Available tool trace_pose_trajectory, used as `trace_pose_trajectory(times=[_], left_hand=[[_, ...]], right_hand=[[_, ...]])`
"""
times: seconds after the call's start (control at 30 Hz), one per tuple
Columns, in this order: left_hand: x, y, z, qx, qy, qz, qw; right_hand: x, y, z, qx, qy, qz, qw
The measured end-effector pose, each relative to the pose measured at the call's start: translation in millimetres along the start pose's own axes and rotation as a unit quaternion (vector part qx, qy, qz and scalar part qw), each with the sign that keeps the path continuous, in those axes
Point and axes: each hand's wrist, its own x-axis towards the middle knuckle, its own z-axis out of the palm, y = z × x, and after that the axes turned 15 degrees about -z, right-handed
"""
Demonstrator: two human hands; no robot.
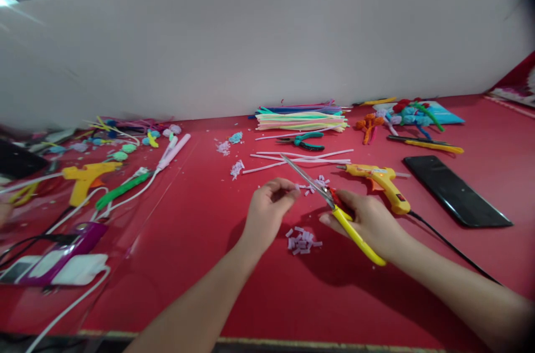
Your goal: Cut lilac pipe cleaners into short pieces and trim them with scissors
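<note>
My right hand grips scissors with yellow handles, their blades pointing up and to the left. To their left, my left hand is closed in a pinch; a small bit of lilac pipe cleaner seems to show at its fingertips. Below the hands lies a pile of short lilac pipe cleaner pieces. More cut pieces lie behind the scissors. Several long lilac pipe cleaners rest beyond the blades, and pliers with teal and black handles lie just behind them.
A yellow glue gun and a black phone lie on the right. Bundled pipe cleaners lie by the white partition. On the left are another glue gun, a purple power strip, cables and part of another person's hand.
</note>
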Motion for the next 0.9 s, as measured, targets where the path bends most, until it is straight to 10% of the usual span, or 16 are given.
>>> trace_pose_trajectory(times=[0.2, 0.37, 0.57, 0.77, 0.9], left_hand=[[7, -2, -3.5, -0.078, 0.004, -0.023, 0.997], [11, 3, -16.9, 0.132, 0.031, 0.018, 0.991], [14, 5, -38.6, 0.343, -0.114, 0.000, 0.932], [31, 1, -57.1, 0.362, 0.039, 0.016, 0.931], [52, 6, -80.5, 0.464, 0.118, 0.036, 0.877]], right_hand=[[1, 0, 0, -0.091, -0.019, -0.003, 0.996], [1, 1, 0, -0.099, -0.017, 0.008, 0.995], [4, 6, -2, -0.111, -0.015, 0.020, 0.993], [5, 13, -1, -0.102, -0.002, 0.015, 0.995], [5, 16, -1, -0.093, -0.001, 0.002, 0.996]])
